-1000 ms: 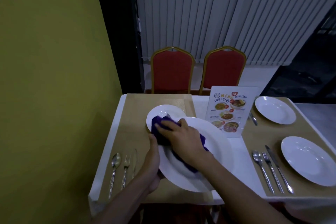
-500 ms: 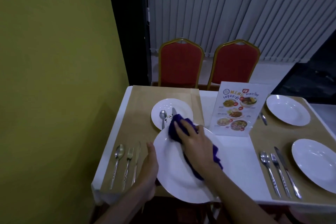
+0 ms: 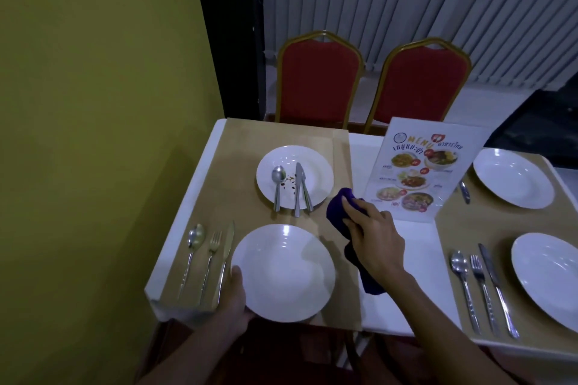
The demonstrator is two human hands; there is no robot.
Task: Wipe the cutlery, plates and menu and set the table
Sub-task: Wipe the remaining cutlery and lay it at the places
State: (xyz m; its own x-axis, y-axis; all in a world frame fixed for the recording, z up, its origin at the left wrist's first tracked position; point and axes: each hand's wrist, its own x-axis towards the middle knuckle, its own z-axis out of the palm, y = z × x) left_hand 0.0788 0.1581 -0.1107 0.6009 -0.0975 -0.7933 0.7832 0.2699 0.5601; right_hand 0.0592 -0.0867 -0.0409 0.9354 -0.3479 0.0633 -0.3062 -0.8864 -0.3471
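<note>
My left hand point(image 3: 235, 294) grips the near-left rim of a clean white plate point(image 3: 283, 272) that lies at the table's front left. My right hand point(image 3: 373, 237) holds a purple cloth point(image 3: 352, 237) just right of that plate, off its surface. Behind it a smaller plate point(image 3: 316, 175) carries crumbs plus a spoon point(image 3: 277, 186) and a knife point(image 3: 299, 189). A spoon point(image 3: 192, 251), a fork point(image 3: 211, 255) and a knife point(image 3: 226, 251) lie left of the near plate. The menu card point(image 3: 425, 166) stands upright at the table's middle.
Two white plates point(image 3: 513, 178) point(image 3: 550, 278) sit on the right side, with a spoon, fork and knife point(image 3: 481, 287) beside the nearer one. Two red chairs point(image 3: 319, 78) stand behind the table. A yellow wall point(image 3: 93, 103) runs close along the left edge.
The plate has come down flat onto the table's front left. My right hand with the cloth has lifted off it and moved right. The far plate's cutlery is now uncovered.
</note>
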